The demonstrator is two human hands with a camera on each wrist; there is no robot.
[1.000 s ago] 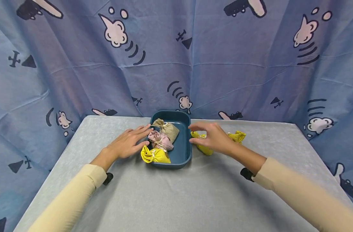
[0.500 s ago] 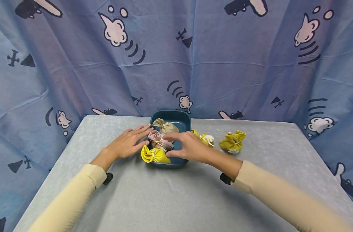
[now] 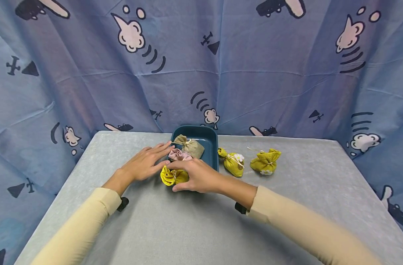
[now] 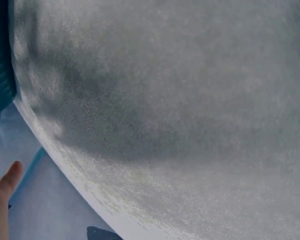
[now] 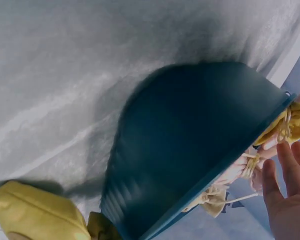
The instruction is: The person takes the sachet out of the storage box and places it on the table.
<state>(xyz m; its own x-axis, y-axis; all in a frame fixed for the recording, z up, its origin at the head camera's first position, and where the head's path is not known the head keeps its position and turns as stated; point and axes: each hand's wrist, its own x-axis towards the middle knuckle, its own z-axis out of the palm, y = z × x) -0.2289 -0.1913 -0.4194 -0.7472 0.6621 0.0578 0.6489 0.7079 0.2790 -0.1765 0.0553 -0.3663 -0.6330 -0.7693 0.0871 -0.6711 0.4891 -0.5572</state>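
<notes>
A dark teal bin (image 3: 212, 156) holds three small drawstring pouches: beige (image 3: 194, 148) at the back, pink (image 3: 177, 154) in the middle, yellow (image 3: 168, 177) at the front, its gathered top over the left rim. My left hand (image 3: 145, 163) lies flat with spread fingers at the bin's left rim. Over the yellow pouch is my right hand (image 3: 201, 176), fingers on its far side and thumb on its near side, covering its right half. In the right wrist view, extended fingers (image 5: 290, 170) overlap the yellow pouch. The left wrist view shows mostly tablecloth, with the bin's side at the edge.
Two more yellow pouches with white flowers stand right of the bin, one close beside it (image 3: 234, 167) and another farther right (image 3: 266, 162). A pale grey cloth covers the table (image 3: 188, 228). Behind it hangs a blue patterned curtain (image 3: 254, 73).
My right hand has moved left from beside the near yellow pouch outside, across the bin, to the yellow pouch at its front left. The left hand has stayed in place.
</notes>
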